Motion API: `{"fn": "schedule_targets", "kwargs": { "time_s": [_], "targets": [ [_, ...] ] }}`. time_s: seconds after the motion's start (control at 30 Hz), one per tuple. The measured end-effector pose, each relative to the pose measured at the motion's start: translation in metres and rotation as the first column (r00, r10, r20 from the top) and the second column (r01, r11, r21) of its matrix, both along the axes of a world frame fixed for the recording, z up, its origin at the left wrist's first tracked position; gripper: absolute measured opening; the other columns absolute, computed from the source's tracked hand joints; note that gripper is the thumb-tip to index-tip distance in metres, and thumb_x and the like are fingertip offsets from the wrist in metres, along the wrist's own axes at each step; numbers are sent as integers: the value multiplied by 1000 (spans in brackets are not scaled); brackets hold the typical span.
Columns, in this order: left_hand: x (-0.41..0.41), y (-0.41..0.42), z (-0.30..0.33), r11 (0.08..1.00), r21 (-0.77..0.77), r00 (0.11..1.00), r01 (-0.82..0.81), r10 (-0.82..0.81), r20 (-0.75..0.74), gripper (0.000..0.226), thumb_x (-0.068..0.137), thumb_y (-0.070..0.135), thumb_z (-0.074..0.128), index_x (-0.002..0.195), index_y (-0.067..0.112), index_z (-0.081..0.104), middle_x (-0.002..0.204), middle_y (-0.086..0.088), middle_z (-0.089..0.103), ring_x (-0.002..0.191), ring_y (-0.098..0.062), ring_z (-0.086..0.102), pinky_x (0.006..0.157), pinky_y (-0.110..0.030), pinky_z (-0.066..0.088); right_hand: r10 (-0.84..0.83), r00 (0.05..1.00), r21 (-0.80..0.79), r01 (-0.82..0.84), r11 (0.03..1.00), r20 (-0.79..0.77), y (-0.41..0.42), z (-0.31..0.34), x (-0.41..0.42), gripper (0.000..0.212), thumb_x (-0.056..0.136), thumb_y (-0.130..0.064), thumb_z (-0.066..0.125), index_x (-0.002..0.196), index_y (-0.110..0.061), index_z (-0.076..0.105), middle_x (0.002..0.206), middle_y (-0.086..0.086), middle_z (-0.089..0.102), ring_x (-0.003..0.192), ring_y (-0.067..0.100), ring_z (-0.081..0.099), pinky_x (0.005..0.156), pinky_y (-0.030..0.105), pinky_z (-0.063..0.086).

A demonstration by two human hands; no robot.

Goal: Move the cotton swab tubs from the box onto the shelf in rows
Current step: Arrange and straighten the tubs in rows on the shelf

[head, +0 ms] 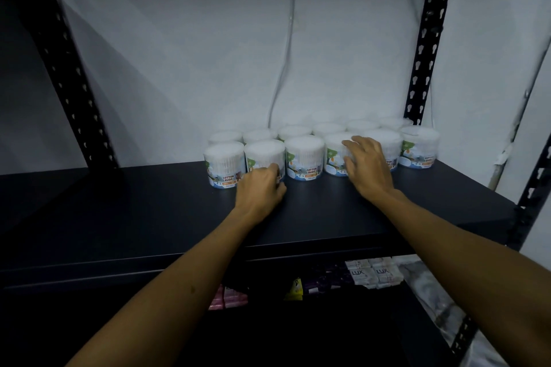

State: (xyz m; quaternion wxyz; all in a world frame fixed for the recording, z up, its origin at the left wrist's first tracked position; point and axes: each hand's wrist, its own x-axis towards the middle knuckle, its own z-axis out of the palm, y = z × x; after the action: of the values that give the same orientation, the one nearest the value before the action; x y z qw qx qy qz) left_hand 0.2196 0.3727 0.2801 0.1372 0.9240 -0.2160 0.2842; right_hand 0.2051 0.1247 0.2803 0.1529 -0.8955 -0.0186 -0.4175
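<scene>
Several white cotton swab tubs with colourful labels stand in two rows at the back of the dark shelf (149, 211). My left hand (260, 186) is at the base of the second front-row tub (264, 152), its fingers curled against the tub's lower side. My right hand (368, 167) lies with spread, fairly straight fingers over the fourth front-row tub (335, 147), partly hiding it and the fifth tub (387, 140). A third tub (304, 156) stands between my hands. The box is out of view.
Black perforated uprights (425, 39) frame the shelf against a pale wall, with a cable (284, 48) hanging down it. On the shelf below lie soap packs (374, 274) and pink packets (228, 299). The shelf's left half and front are bare.
</scene>
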Motion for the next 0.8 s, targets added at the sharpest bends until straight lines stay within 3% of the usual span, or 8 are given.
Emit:
{"fn": "schedule_targets", "kwargs": {
  "time_s": [0.27, 0.47, 0.57, 0.67, 0.8],
  "targets": [
    [8, -13, -3, 999, -21, 999, 29, -29, -46, 23, 87, 29, 55, 101, 11, 55, 94, -10, 67, 86, -31, 61, 65, -36, 46, 30, 999, 13, -31, 999, 14, -2, -1, 1, 35, 89, -5, 57, 124, -4, 59, 126, 15, 56, 123, 33, 41, 93, 45, 47],
    [9, -12, -4, 998, -35, 998, 44, -45, -47, 24, 87, 29, 56, 103, 11, 55, 96, -11, 67, 88, -32, 61, 66, -36, 46, 6, 1000, -9, -6, 1000, 21, 0, 0, -1, 36, 88, -6, 60, 123, -4, 59, 128, 18, 55, 124, 36, 42, 93, 51, 46],
    [8, -11, -5, 997, -33, 997, 64, -65, -41, 25, 87, 29, 56, 103, 11, 56, 96, -10, 67, 88, -31, 62, 65, -36, 47, -19, 997, -100, 26, 995, 71, 6, 2, -4, 36, 83, -5, 64, 119, -3, 61, 125, 21, 56, 119, 40, 46, 90, 52, 48],
    [7, -13, -5, 996, -10, 994, 93, -93, -52, 22, 87, 29, 55, 99, 11, 56, 94, -8, 67, 87, -29, 62, 66, -39, 50, 76, 987, -283, -33, 959, 143, 18, 3, -6, 31, 79, -5, 67, 110, -4, 65, 116, 19, 60, 108, 37, 53, 84, 47, 49],
    [6, -15, -3, 995, 16, 993, 93, -92, -69, 20, 87, 29, 54, 98, 12, 55, 95, -8, 66, 88, -29, 61, 65, -38, 49, 246, 969, -428, -218, 877, 10, 28, -1, -5, 28, 82, -7, 66, 110, -7, 64, 105, 14, 62, 93, 32, 59, 70, 41, 53]
  ]
}}
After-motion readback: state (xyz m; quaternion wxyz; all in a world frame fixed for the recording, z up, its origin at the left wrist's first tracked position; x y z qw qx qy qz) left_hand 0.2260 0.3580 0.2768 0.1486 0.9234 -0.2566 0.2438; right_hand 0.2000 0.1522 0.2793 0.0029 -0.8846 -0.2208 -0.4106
